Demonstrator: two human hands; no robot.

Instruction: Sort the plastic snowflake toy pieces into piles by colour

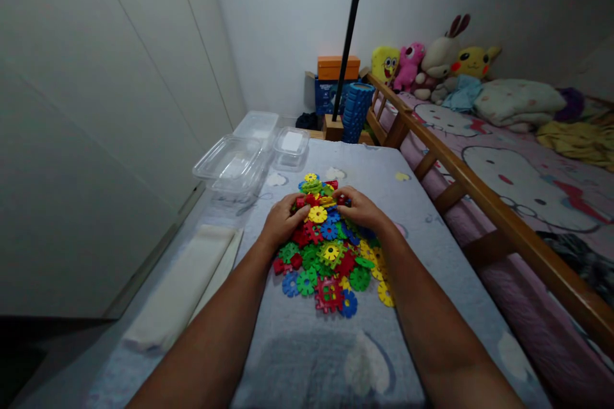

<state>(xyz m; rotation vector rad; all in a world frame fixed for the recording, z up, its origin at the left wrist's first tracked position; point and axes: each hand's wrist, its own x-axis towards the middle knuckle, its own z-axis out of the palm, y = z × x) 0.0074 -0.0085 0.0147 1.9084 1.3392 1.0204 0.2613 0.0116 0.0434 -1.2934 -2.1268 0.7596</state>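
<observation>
A heap of plastic interlocking building pieces [330, 252], in red, yellow, green and blue, lies on the cloth-covered table [307, 364]. Many are notched discs; some are square with holes. My left hand [286, 217] is curled at the upper left of the heap, with red pieces between thumb and fingers. Opposite it, my right hand [359, 209] bends its fingers around pieces at the upper right, a red one showing by the fingertips. A yellow notched disc [317, 215] lies between the hands. Pieces under both palms are hidden.
Clear plastic containers [230, 163] with lids stand at the back left. A folded cream cloth [187, 284] lies along the left side. On the right, a wooden bed rail [446, 195] borders the table. Behind the table are a black pole [350, 38] and a blue foam roller [357, 112].
</observation>
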